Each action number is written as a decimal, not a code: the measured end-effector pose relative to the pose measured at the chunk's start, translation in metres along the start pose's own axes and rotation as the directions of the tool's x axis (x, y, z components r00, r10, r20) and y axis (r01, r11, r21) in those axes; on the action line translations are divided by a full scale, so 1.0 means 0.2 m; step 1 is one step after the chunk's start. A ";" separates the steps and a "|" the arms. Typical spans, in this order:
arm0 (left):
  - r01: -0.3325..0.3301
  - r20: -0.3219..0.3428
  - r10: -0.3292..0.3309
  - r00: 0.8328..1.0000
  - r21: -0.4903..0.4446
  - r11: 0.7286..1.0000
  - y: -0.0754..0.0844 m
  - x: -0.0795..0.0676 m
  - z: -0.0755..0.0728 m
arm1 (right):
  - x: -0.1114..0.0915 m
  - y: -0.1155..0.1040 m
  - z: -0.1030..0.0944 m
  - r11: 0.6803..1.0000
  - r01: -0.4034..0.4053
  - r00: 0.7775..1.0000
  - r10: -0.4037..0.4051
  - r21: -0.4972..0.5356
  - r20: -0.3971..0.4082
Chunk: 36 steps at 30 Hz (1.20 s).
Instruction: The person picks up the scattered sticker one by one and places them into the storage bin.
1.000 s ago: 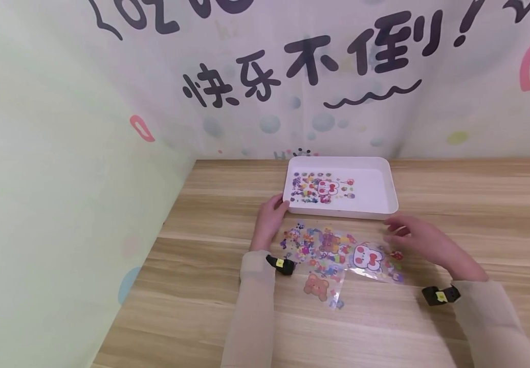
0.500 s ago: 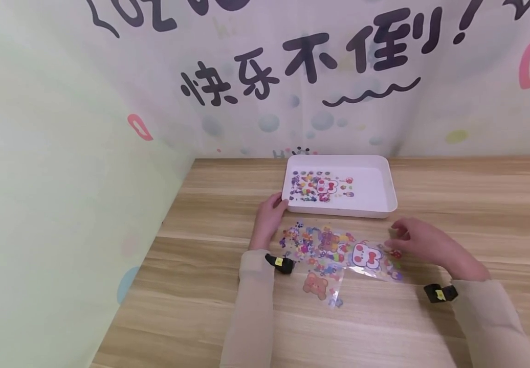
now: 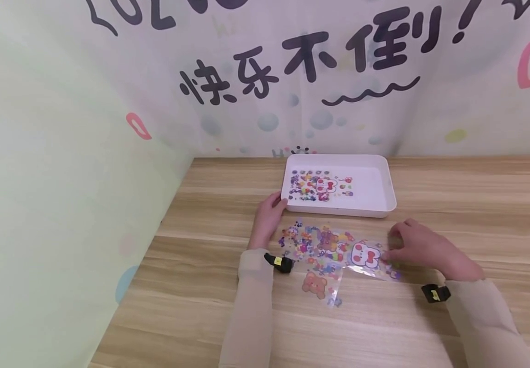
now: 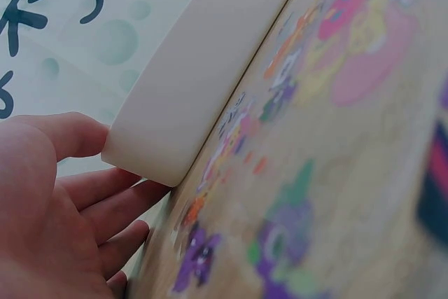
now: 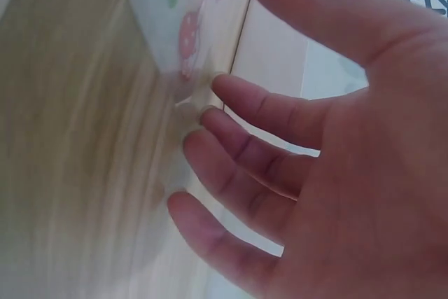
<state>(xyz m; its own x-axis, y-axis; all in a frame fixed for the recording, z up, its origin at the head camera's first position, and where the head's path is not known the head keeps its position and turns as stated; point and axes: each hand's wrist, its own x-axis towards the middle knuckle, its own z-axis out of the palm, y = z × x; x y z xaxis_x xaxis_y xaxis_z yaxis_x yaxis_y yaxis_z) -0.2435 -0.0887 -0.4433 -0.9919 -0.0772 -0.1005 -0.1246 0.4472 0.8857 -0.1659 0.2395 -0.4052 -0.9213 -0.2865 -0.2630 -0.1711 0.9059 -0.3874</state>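
Your left hand [image 3: 267, 221] pinches a corner of the white tray [image 3: 371, 185], probably to steady it. Your right hand [image 3: 423, 250] has spread, loosely bent fingertips beside the clear bunny sheet [image 3: 365, 254], which lies between your hands; can't tell if they touch.

A small, screened-off booth is suggested: the far edge of a pale-brown, wood-grained bench [image 3: 191, 291] is backed by a wrinkled white hanging [image 3: 343, 138] printed with black Chinese characters [image 3: 310, 64], and its left edge is bounded by a pale-green partition [image 3: 48, 184].
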 end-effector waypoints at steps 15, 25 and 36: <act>0.010 0.009 -0.010 1.000 0.008 1.000 0.01 0.01 -0.01 | -0.04 -0.06 0.01 0.995 -0.015 0.999 0.010 -0.097 -0.051; 0.000 0.006 0.000 1.000 0.003 1.000 0.01 0.00 -0.01 | -0.04 -0.09 0.00 0.996 -0.030 0.999 0.028 -0.080 -0.033; -0.001 0.009 0.001 1.000 -0.004 1.000 0.01 0.00 -0.01 | -0.04 -0.06 0.01 0.997 0.008 0.997 -0.014 -0.075 -0.077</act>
<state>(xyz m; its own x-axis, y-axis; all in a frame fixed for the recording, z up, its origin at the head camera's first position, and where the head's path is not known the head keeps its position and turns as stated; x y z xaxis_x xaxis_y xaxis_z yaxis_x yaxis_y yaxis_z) -0.2428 -0.0895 -0.4402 -0.9922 -0.0687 -0.1042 -0.1240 0.4441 0.8874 -0.1561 0.2295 -0.4007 -0.9431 -0.2738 -0.1885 -0.2039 0.9244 -0.3224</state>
